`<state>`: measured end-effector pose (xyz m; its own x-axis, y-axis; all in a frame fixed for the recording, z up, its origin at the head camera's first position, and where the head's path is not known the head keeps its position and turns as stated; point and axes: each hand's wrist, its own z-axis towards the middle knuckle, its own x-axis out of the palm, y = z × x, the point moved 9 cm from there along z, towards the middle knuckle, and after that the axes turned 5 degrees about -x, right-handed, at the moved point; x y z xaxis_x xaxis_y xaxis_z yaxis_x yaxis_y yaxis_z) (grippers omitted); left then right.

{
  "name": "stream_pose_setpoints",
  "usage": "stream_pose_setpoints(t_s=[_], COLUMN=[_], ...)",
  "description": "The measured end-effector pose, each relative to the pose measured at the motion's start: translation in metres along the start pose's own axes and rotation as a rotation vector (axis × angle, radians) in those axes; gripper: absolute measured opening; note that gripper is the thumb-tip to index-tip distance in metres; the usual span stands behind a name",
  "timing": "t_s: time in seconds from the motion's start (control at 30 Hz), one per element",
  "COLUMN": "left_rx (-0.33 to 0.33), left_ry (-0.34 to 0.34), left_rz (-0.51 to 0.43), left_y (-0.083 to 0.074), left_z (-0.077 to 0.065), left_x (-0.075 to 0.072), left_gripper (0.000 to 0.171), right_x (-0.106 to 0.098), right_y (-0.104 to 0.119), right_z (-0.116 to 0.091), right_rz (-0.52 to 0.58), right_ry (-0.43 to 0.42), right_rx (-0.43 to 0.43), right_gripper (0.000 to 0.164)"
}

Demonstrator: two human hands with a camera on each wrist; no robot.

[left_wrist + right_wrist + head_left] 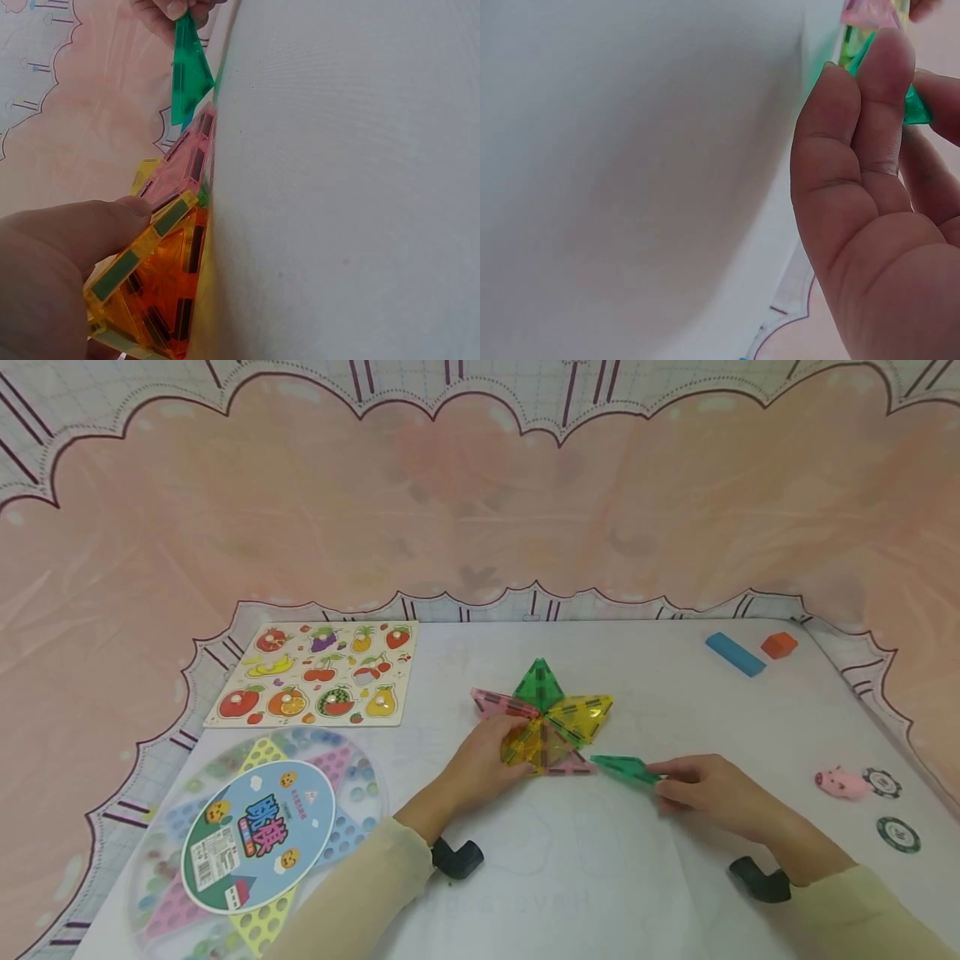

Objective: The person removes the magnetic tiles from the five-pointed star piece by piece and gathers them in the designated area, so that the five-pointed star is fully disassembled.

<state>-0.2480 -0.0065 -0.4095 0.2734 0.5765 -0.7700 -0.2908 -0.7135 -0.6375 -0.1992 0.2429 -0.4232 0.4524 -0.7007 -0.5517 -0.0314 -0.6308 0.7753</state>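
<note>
Translucent magnetic tiles form a star-like cluster on the white table, with a green tile (538, 687) at the back, a yellow tile (581, 717) at its right and pink tiles (567, 762) among them. My left hand (480, 764) grips a yellow-orange tile (161, 281) at the cluster's front left, thumb along its edge. Between the thumb and fingers of my right hand (716, 793) is a separate green triangular tile (621, 767). Its pointed end lies close beside the front pink tile. In the right wrist view, the fingers cover much of this green tile (916, 109).
A fruit puzzle board (311, 675) lies at the back left, with a round board game (258, 835) in front of it. Back right are a blue block (735, 654) and an orange block (780, 645). A pink pig (842, 782) and patterned discs (898, 834) lie at right.
</note>
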Motion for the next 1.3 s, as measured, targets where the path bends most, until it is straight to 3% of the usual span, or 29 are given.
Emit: stream_pose_setpoints(t_s=[0.23,0.53,0.83,1.3], left_rx=[-0.008,-0.006,-0.016,-0.021], left_ry=[-0.006,-0.013,-0.014,-0.004], left_rz=[0.004,0.009,-0.001,-0.014], left_y=[0.0,0.0,0.003,0.003], left_z=[0.0,-0.001,-0.001,-0.001], left_x=[0.0,-0.003,-0.002,-0.001], left_gripper=[0.058,0.059,0.058,0.059], right_x=[-0.007,-0.024,-0.042,-0.072], right_y=[-0.01,-0.016,-0.022,-0.036], right_z=[-0.003,-0.004,-0.001,0.01], right_rz=[0.011,-0.116,-0.154,-0.235], right_ry=[-0.024,-0.112,-0.198,-0.198], right_rx=[0.032,0.046,0.031,0.076], right_gripper=[0.052,0.051,0.055,0.059])
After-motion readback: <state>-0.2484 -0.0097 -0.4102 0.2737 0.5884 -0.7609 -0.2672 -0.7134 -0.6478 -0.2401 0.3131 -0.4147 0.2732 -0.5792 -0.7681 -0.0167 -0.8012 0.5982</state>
